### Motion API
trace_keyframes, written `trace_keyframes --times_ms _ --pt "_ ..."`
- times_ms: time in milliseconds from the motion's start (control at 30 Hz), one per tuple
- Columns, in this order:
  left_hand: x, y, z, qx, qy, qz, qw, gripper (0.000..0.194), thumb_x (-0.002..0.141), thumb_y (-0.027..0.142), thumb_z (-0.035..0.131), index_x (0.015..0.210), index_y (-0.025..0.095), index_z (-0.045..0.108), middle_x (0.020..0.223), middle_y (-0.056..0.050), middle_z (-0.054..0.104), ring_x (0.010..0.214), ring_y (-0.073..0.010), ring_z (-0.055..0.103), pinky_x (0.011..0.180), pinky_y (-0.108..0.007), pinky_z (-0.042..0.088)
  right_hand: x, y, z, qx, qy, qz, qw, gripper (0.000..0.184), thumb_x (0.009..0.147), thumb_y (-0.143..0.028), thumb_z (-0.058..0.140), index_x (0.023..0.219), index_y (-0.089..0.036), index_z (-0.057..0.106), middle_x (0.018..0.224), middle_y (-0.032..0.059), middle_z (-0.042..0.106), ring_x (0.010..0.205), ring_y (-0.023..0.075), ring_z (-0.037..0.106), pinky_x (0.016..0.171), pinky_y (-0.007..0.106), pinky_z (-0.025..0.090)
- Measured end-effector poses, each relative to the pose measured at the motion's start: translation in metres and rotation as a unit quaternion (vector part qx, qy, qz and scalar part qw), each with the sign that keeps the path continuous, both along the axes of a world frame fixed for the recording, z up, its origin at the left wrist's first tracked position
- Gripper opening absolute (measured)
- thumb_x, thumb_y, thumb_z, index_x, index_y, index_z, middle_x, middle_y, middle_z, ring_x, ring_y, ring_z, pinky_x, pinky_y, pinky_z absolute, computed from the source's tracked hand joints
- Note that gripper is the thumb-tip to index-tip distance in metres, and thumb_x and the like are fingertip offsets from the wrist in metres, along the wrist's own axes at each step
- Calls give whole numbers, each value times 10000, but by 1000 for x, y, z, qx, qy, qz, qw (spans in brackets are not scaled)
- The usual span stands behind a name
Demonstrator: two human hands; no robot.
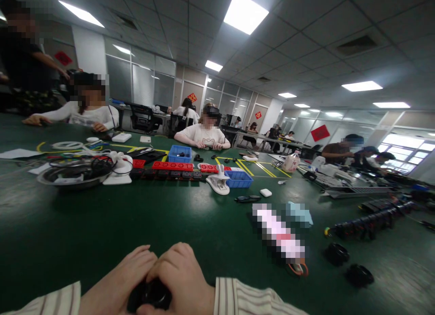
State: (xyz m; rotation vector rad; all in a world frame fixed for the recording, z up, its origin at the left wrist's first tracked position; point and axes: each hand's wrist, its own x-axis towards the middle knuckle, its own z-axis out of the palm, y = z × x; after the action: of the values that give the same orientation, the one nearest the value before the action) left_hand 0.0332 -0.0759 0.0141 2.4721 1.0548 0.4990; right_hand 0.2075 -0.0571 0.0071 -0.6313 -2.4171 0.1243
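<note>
At the bottom edge of the head view both my hands meet over a small black object (149, 296) on the green table (136, 224). My left hand (118, 283) is curled with its fingers closed around the object's left side. My right hand (180, 278) wraps over the top and right side, knuckles up. Most of the black object is hidden under my fingers, so I cannot make out what it is. Striped sleeves cover both my wrists.
Two black round parts (336, 254) lie to the right, beside a row of black pieces (370, 222). Farther out are blue bins (239, 179), red strips (173, 166), a white clip (218, 182) and a metal bowl of cables (73, 173). Several people sit around the table.
</note>
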Motion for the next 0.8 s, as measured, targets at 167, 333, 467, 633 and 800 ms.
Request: trace_keyframes --times_ms 167,333,467,633,800 --pt "1 1 1 -4 -3 -20 1000 185 621 236 641 785 245 557 828 23 608 805 -217 572 1033 -450 334 4 3 3 28 -12 122 992 222 651 -339 586 826 -226 508 821 -64 680 790 121 587 796 285 404" --pt "-2 2 -6 -1 8 -12 1000 299 681 375 683 934 259 572 931 -4 621 906 -253 573 1057 -495 289 7 0 6 64 46 172 982 188 773 -349 523 917 -233 491 921 -66 677 944 102 572 889 266 370" --pt "0 -4 -12 39 -54 42 997 574 635 602 682 1063 247 539 1053 -46 594 985 -298 530 1063 -504 262 7 -6 8 21 55 85 995 459 822 -597 452 1059 -204 466 1002 16 626 950 151 552 870 305 388" --pt "7 -10 -5 44 -38 60 996 456 599 473 713 931 209 545 929 -33 559 900 -274 511 1028 -532 265 4 -6 0 -21 49 -54 997 674 675 -828 419 825 -175 491 761 21 544 722 164 504 700 323 399" --pt "5 -5 4 -3 -4 7 1000 274 691 412 665 861 217 576 913 -24 539 862 -236 502 947 -422 381 1 -4 1 21 24 -25 999 520 708 -713 501 764 -196 503 706 0 562 685 154 507 656 307 372"
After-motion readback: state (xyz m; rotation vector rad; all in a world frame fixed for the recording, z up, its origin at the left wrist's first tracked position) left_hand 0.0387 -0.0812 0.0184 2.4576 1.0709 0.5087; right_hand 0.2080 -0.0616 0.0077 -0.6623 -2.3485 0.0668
